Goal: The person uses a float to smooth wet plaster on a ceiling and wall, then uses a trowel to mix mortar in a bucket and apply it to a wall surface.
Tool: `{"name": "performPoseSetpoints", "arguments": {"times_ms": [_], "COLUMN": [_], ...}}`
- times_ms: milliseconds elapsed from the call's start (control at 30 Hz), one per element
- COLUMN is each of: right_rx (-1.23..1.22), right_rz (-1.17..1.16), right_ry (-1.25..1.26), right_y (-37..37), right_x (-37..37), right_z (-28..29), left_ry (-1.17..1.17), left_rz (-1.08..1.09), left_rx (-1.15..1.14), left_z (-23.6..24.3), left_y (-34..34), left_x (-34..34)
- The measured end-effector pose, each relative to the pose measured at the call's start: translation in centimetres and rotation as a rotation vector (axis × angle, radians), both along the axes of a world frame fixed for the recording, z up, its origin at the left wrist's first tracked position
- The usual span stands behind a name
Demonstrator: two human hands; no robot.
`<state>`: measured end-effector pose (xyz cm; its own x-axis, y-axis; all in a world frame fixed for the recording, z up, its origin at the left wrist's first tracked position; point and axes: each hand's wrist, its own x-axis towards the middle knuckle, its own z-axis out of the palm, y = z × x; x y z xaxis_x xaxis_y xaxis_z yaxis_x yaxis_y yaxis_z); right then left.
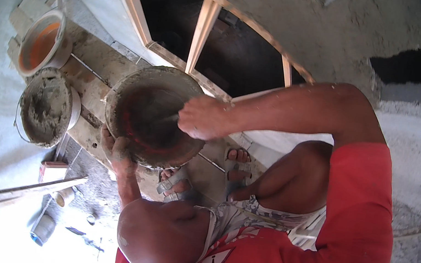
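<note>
A round, mortar-crusted bucket [138,83] stands tilted before me, its dark inside showing reddish patches low on the wall. My left hand [119,151] grips its near left rim, the thumb and fingers smeared with grey. Over the right part of the opening, my right hand [204,117] is closed in a fist. A pale streak by its knuckles may be part of a tool, but most of what it holds is hidden. Left of this bucket sits a white bucket [75,109] filled with grey mortar [46,107].
Behind the mortar bucket stands another bucket with an orange inside [42,45]. Wooden planks [88,47] carry the buckets and my sandalled feet [239,161]. A wooden window frame [203,30] is ahead, in a partly plastered wall [316,32]. Lower left are a long board [22,192] and small containers [42,229].
</note>
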<state>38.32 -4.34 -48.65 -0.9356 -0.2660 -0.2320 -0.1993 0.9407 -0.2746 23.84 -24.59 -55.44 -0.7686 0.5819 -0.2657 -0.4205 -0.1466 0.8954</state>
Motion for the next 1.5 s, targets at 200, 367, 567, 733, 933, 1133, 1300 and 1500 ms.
{"name": "performPoseSetpoints", "arguments": {"times_ms": [200, 367, 567, 733, 933, 1133, 1300, 1500], "right_rx": [0.071, 0.119, 0.099, 0.069, 0.05, -0.106, -0.267, -0.127], "right_rz": [-0.056, -0.103, -0.235, -0.09, -0.228, -0.029, -0.072, -0.081], "right_ry": [0.069, 0.083, 0.103, 0.12, 0.179, 0.155, 0.123, -0.096], "right_y": [0.5, 0.7, 2.1, 3.2, 4.1, 1.5, -0.8, -0.7], "right_x": [0.5, 1.1, 0.2, -1.4, -0.8, 0.4, 2.9, 3.9], "right_z": [-1.6, -2.0, -4.1, 0.6, 2.2, -4.6, -1.3, 1.9], "left_ry": [0.007, 0.02, 0.094, -0.069, 0.057, 0.155, 0.196, 0.057], "left_rz": [-0.069, -0.126, -0.121, -0.129, -0.05, -0.098, -0.02, -0.023], "left_rx": [0.026, -0.04, -0.161, -0.044, -0.044, -0.026, -0.109, 0.099], "left_z": [-0.6, 0.3, -1.1, -4.0, -2.6, 1.0, -1.8, -0.5], "left_y": [0.2, 1.1, 0.2, -2.1, -1.0, 0.7, -0.6, 0.3], "left_x": [-0.8, -0.4, -1.0, -2.1, -0.6, -0.3, -0.4, 0.5]}}
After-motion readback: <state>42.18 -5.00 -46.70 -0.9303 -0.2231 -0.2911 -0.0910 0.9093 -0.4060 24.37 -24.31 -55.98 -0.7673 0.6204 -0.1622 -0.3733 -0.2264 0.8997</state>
